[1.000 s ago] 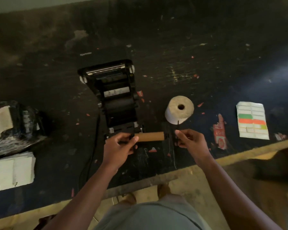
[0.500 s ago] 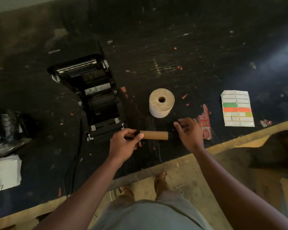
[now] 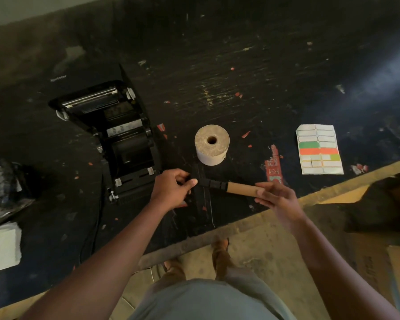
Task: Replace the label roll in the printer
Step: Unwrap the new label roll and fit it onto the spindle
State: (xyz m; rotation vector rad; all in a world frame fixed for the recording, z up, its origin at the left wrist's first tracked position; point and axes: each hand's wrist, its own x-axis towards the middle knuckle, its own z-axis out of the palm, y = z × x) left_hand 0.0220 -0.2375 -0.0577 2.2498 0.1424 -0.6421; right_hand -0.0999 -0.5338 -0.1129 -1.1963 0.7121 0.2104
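Dark, scuffed and littered with red paper scraps, the tabletop (image 3: pixel 240 72) carries everything, and the open printer (image 3: pixel 116 137) serves as the landmark. Left of the printer lie a crumpled dark bag (image 3: pixel 2 192) and a white paper stack (image 3: pixel 1 245). Just right of the printer's front edge, the left hand (image 3: pixel 171 190) pinches the black spindle (image 3: pixel 211 183), fingers closed narrowly on its end. The spindle runs into the empty brown cardboard core (image 3: pixel 240 189), which the right hand (image 3: pixel 277 199) grips at its far end. Right of the printer, behind the core, the new label roll (image 3: pixel 211 144) stands on end, pale and full, its centre hole facing up, touched by neither hand. Further right lies a label sheet (image 3: pixel 319 148) with green and orange strips.

The core is probably being drawn off the spindle. A tight fit could make it release suddenly, so an elbow or the freed piece knocks the new roll over and it unwinds.
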